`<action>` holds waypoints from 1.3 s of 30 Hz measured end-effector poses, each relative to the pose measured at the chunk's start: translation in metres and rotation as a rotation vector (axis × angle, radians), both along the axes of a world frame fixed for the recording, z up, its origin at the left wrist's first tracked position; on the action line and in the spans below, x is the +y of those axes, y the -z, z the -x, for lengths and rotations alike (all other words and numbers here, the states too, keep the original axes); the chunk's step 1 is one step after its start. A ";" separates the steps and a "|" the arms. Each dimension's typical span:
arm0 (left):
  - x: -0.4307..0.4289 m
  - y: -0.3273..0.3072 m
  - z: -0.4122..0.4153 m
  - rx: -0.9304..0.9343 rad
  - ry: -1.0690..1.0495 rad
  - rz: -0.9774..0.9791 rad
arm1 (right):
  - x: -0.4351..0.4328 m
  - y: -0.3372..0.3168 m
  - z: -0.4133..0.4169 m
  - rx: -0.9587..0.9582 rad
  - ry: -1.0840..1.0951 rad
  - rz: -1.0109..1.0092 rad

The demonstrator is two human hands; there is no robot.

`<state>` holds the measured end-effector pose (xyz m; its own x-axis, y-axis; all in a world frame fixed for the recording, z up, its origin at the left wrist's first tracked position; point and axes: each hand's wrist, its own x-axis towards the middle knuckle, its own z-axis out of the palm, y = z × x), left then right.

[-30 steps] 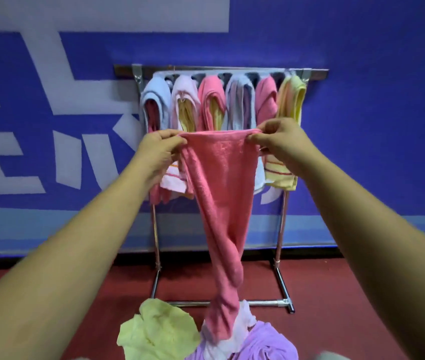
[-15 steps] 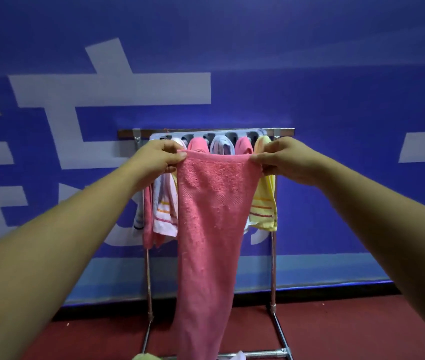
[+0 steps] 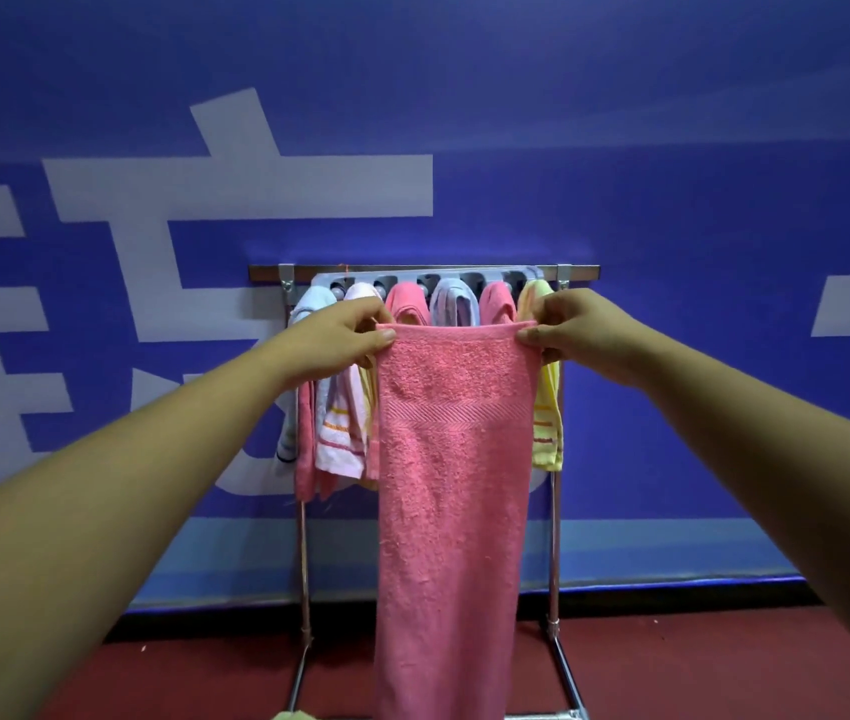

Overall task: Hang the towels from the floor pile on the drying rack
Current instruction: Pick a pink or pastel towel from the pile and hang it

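A pink towel hangs full length in front of the metal drying rack. My left hand pinches its top left corner, and my right hand pinches the top right corner. The top edge is stretched flat between them, just below the rack's top bar. Several towels hang on the rack behind: light blue, pale pink with stripes, pink, lavender, another pink one and yellow. The floor pile is out of view except a yellow-green scrap at the bottom edge.
A blue wall with large white characters stands close behind the rack. The rack's legs reach down to a dark red floor, with its base bars running toward me.
The view has tilted up, so the floor pile has dropped out of frame. Both hands have lifted the pink towel, which now hangs flat and spread instead of bunched.
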<state>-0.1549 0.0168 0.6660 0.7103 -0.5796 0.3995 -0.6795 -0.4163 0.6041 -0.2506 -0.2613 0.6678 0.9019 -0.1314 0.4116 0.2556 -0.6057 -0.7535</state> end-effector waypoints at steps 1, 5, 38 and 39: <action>-0.001 -0.002 0.002 -0.021 0.004 -0.028 | -0.002 0.001 -0.001 -0.002 0.003 -0.026; -0.004 -0.008 0.013 -0.116 0.001 -0.212 | -0.009 0.004 -0.005 0.003 0.006 -0.020; -0.032 -0.002 0.026 -0.178 0.153 -0.062 | 0.043 0.018 -0.023 -0.022 -0.165 -0.258; -0.032 -0.002 0.024 -0.194 0.110 -0.018 | 0.045 0.018 -0.023 -0.022 -0.198 -0.245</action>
<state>-0.1785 -0.0154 0.6678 0.5536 -0.6574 0.5112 -0.8239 -0.3431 0.4511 -0.2275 -0.2163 0.6497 0.9111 -0.0517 0.4089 0.3682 -0.3438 -0.8638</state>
